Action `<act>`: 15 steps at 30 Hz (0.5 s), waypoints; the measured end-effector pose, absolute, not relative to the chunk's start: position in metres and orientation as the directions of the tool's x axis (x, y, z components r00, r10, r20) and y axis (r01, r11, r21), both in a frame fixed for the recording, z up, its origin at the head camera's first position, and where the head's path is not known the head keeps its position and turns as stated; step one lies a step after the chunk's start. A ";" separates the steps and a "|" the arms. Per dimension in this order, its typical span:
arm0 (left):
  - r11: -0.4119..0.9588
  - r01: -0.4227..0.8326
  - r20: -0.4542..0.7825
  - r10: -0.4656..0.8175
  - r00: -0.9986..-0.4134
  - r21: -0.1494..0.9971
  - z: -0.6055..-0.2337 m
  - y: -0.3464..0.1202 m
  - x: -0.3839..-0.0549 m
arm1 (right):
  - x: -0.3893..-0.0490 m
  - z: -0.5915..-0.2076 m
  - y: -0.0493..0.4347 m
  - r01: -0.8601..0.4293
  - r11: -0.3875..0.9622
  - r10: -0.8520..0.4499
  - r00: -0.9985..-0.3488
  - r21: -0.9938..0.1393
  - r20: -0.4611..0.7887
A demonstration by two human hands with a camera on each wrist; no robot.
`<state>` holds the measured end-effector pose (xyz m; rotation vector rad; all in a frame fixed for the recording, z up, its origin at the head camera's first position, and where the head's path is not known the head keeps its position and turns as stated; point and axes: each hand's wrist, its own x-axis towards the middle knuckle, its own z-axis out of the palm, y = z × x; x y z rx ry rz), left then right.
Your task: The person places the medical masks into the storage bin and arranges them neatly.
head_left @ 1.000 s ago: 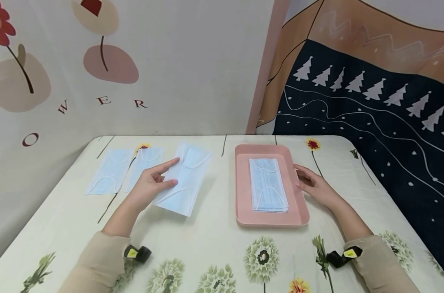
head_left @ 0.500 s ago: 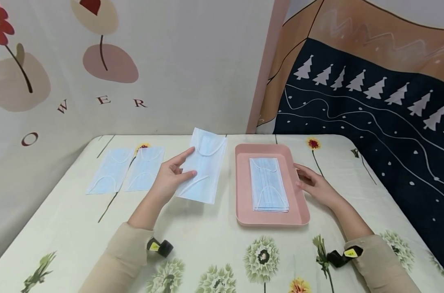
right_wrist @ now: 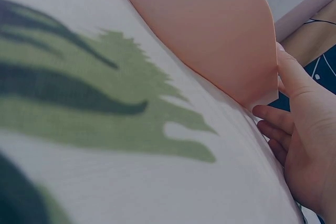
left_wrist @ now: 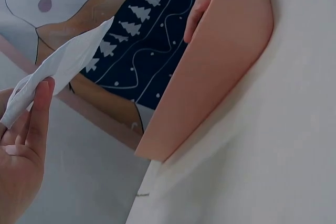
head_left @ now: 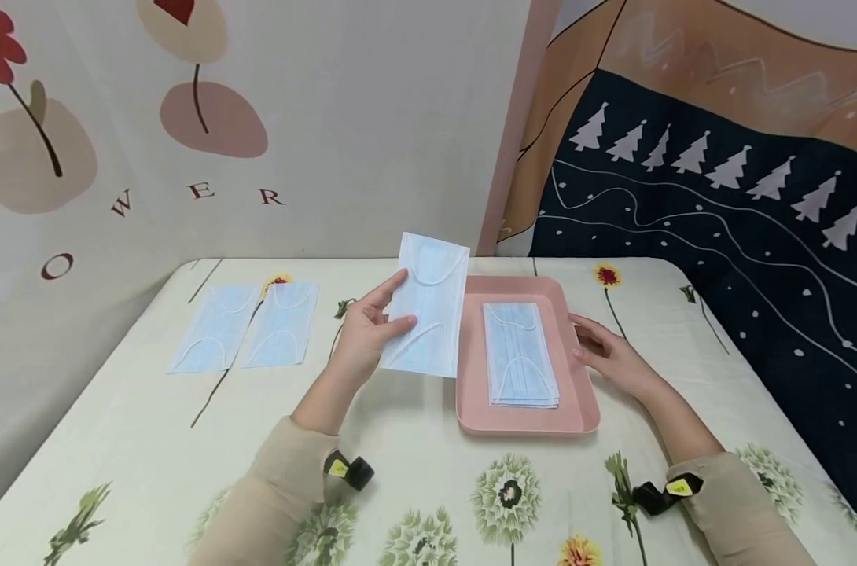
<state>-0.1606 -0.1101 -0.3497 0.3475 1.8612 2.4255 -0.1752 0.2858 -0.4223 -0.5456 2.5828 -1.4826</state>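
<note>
A light-blue pleated face mask (head_left: 428, 306) with white ear loops is held up by my left hand (head_left: 363, 334), pinched at its left edge between thumb and fingers. It hangs over the table and its right edge overlaps the left rim of a pink tray (head_left: 472, 413). In the left wrist view the raised mask (left_wrist: 68, 61) shows edge-on, curving away from the fingers. Inside the tray lies a neat stack of masks (head_left: 520, 358). My right hand (head_left: 612, 358) grips the tray's right side, thumb at the rim (right_wrist: 276, 51) and the other fingers low against the outside.
Two more masks, a left one (head_left: 212, 330) and a right one (head_left: 281, 326), lie flat side by side at the table's left. A flower-print cloth (head_left: 414, 456) covers the table. Patterned fabric hangs (head_left: 372, 141) behind it. Each sleeve cuff carries a small black camera (head_left: 358, 473).
My left hand has carried its mask rightward and upward, from beside the two flat masks to the tray's left edge. The right hand and tray have stayed in place.
</note>
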 end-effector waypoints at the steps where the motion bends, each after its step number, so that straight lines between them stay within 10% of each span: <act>1: -0.286 0.084 0.142 0.189 -0.972 0.955 -0.350 -0.107 -0.161 | -0.175 -0.422 0.286 -0.248 0.460 -0.361 -0.930 -0.853 0.076; 15: -0.379 0.038 0.116 0.184 -0.976 0.925 -0.353 -0.058 -0.166 | -0.175 -0.423 0.286 -0.248 0.461 -0.361 -0.930 -0.852 0.075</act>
